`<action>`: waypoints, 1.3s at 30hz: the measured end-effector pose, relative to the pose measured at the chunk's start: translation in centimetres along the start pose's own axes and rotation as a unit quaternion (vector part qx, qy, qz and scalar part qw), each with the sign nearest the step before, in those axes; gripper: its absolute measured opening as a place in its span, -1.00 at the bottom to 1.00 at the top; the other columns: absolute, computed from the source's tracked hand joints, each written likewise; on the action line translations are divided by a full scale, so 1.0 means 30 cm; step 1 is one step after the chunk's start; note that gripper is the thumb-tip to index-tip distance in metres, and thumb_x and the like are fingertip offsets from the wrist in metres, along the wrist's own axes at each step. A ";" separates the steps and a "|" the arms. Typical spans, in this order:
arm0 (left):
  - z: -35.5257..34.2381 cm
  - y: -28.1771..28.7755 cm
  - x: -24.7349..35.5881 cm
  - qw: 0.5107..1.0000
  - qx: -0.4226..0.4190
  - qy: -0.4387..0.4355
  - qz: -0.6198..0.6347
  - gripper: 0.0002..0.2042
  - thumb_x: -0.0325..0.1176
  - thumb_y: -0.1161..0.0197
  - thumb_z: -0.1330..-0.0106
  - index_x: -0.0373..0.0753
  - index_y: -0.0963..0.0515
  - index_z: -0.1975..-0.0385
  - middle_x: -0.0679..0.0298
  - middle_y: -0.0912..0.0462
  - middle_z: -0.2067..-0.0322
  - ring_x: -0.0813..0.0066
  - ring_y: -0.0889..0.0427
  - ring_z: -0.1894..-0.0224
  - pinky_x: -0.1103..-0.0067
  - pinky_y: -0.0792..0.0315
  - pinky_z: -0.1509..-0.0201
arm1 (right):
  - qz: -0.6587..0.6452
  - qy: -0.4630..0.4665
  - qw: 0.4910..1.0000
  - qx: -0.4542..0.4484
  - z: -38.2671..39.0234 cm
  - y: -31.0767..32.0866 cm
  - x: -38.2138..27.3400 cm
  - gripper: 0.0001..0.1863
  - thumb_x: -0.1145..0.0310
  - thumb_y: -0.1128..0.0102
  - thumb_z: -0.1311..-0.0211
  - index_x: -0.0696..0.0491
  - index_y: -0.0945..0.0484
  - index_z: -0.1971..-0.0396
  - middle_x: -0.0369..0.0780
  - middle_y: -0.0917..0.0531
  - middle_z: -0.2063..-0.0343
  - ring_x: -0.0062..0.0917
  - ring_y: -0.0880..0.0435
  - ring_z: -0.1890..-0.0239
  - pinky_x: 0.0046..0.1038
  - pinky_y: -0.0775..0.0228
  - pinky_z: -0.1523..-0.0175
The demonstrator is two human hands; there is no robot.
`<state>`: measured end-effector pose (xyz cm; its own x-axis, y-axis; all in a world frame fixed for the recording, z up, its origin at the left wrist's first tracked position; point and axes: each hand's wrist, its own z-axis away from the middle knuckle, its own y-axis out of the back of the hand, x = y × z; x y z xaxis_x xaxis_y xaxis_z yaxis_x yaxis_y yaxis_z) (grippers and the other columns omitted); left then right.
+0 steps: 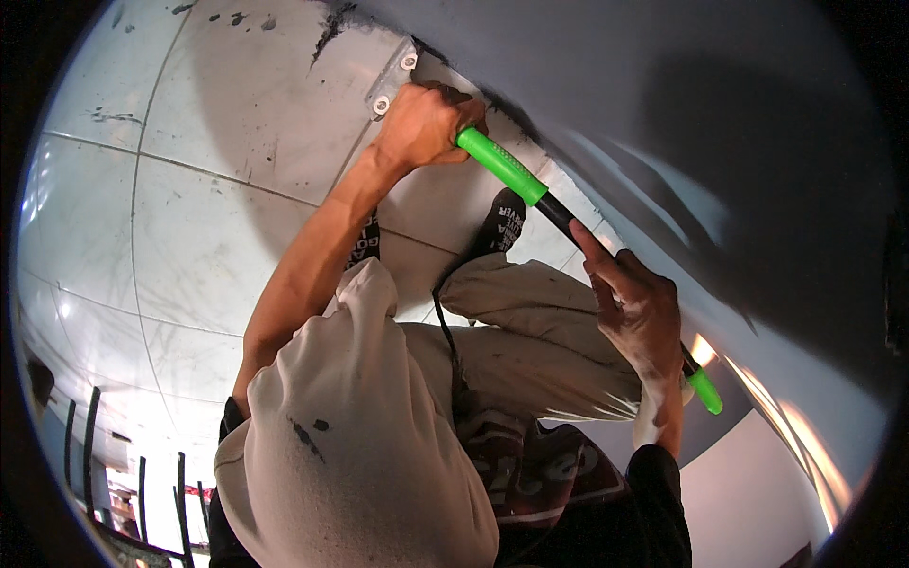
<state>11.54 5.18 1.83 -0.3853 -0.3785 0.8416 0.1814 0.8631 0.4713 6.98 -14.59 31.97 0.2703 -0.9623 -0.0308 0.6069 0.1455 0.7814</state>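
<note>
A long black bar with a green grip (502, 167) and a green far end (704, 392) runs slantwise beside the wall. My left hand (428, 123) is closed at its upper end, hiding whatever lies inside the fist. Lower down, my right hand (636, 308) wraps the black part, its index finger stretched along it. Just beyond my left hand, a flat metal bracket (383, 79) with two round bolt heads lies on the floor against the wall. The tool's exact kind does not show.
The grey-blue wall (606, 85) rises close on the right, bearing a dark shadow. White floor tiles (218, 123) show black smudges. My bent legs in light trousers (530, 350) and dark socked feet (502, 222) are beneath my arms. Thin black rods (90, 445) stand at the lower left.
</note>
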 end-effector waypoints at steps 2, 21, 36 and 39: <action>-0.001 -0.002 0.001 1.000 0.002 -0.005 0.017 -0.85 -0.20 -0.41 0.02 0.00 -0.64 0.45 0.36 -0.71 0.53 0.20 -0.69 0.48 0.32 -0.54 0.41 | -0.011 -0.003 1.000 -0.017 -0.006 -0.001 0.004 -0.28 0.45 -0.29 -0.35 -0.48 -0.36 -0.42 -0.27 -0.57 0.57 -0.51 -0.64 0.61 -0.27 -0.50 0.51; 0.011 -0.004 0.003 1.000 -0.001 0.007 0.003 -0.83 -0.18 -0.42 0.06 0.00 -0.67 0.47 0.33 -0.70 0.58 0.19 -0.69 0.50 0.31 -0.53 0.42 | -0.066 -0.046 0.997 -0.017 -0.011 -0.005 -0.024 -0.35 0.59 -0.28 -0.32 -0.36 -0.53 -0.34 -0.22 -0.57 0.59 -0.50 -0.48 0.61 -0.46 -0.42 0.36; 0.002 0.156 -0.071 0.996 -0.030 0.076 -0.028 -0.76 -0.21 -0.44 0.14 -0.01 -0.72 0.40 0.26 -0.74 0.48 0.13 -0.71 0.41 0.34 -0.56 0.30 | -0.060 -0.032 0.995 -0.079 -0.138 0.082 -0.102 -0.49 0.45 -0.19 -0.43 -0.24 -0.54 -0.33 -0.11 -0.62 0.55 -0.47 -0.42 0.62 -0.48 -0.32 0.38; 0.009 0.143 -0.057 0.998 -0.037 0.059 -0.006 -0.77 -0.21 -0.43 0.12 -0.01 -0.72 0.40 0.26 -0.74 0.48 0.13 -0.71 0.41 0.33 -0.55 0.31 | -0.074 -0.044 0.994 -0.072 -0.116 0.074 -0.098 -0.45 0.50 -0.24 -0.39 -0.25 -0.54 -0.33 -0.10 -0.65 0.52 -0.50 -0.43 0.61 -0.50 -0.34 0.37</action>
<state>12.74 9.63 2.35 -0.2797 -0.4293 0.8587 0.2446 0.8330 0.4962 10.13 -10.63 31.61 0.1072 -0.9910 -0.0800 0.7383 0.0254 0.6740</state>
